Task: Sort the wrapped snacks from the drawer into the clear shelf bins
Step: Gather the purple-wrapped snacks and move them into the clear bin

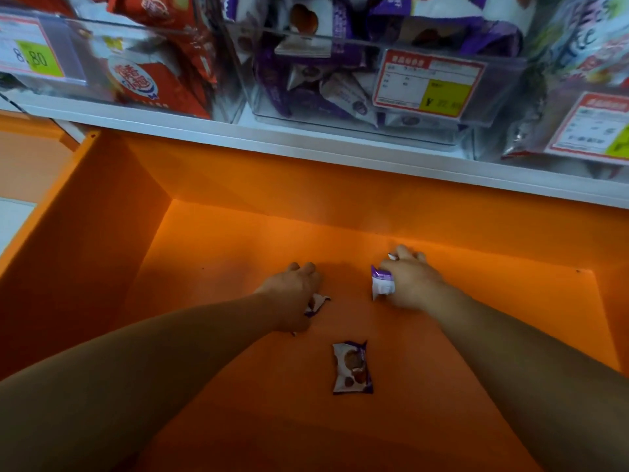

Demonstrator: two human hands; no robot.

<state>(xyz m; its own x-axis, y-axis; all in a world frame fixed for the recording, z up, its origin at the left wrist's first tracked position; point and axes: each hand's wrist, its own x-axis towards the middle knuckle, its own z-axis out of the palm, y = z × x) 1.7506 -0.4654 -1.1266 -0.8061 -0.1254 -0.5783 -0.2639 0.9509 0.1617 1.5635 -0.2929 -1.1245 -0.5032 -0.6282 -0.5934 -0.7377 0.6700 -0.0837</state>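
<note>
Orange drawer: on its floor the left hand pinches a purple-and-white wrapped snack and the right hand clasps a second packet, apparently gathering stock for the clear plastic bin above it.

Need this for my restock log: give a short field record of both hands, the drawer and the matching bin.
left hand: grips left snack, purple-white, low on the drawer floor
right hand: holds right snack, purple-white
loose snack: flat on the floor between the arms, untouched
orange drawer: open under the white shelf
middle bin: clear, holds purple-white packets
</note>
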